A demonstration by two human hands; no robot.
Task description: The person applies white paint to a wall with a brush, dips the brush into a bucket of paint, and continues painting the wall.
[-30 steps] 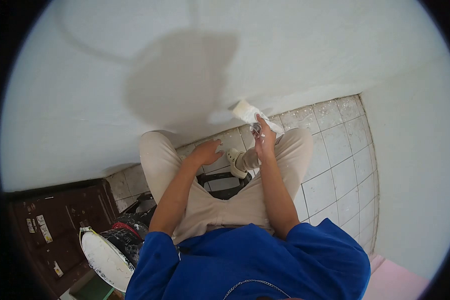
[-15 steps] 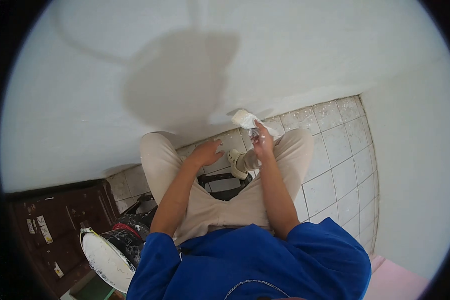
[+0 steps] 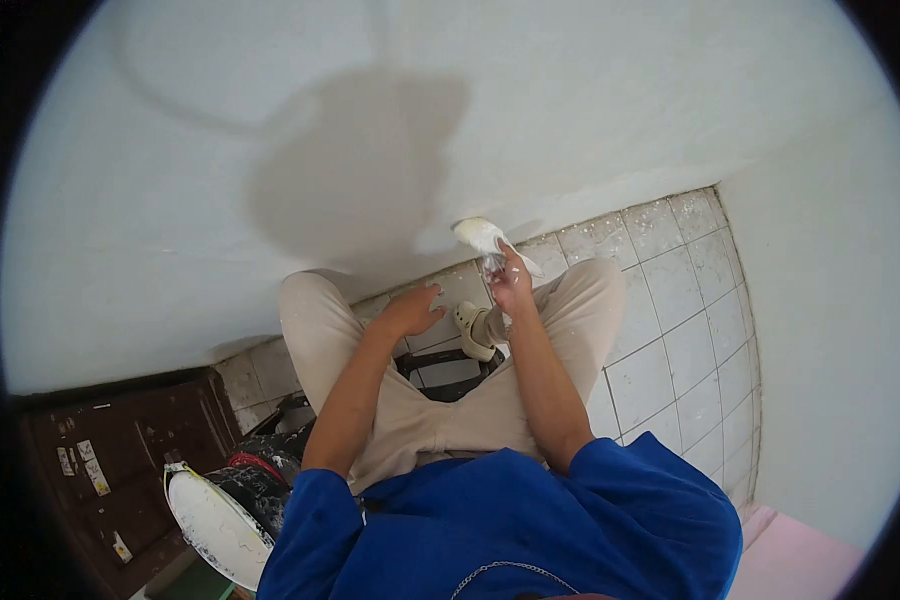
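Right hand [image 3: 510, 285]: forearm out over the right thigh, fingers clamped on the handle end of the brush [image 3: 482, 235], thumb along its upper side. Brush sits low at the wall [image 3: 590, 110], just above the floor line, bristles angled to the wearer's left; can't tell if the tip touches. Left hand [image 3: 408, 312]: left of the brush and nearer the body, forearm over the left thigh, fingers loosely curled, tips apart.

Materials: brush is wide, flat, caked white; pale smears on the right-hand fingers. Wall behind brush is smooth, matte off-white, with a big soft shadow up-left of the brush. Floor tiles [image 3: 662, 310] right of brush: square, glazed, dark joints, white specks.

Around: beige trousers [image 3: 315, 320], knees flanking the brush. Cream clog [image 3: 475, 335] with holes, below brush. Dark frame [image 3: 445, 385] further below it, between the thighs. Well left of brush: black paint-smeared bucket [image 3: 253, 492], round white top, red band, partly hidden by the left arm; beyond it, brown panelled door [image 3: 145, 440] with worn stickers.
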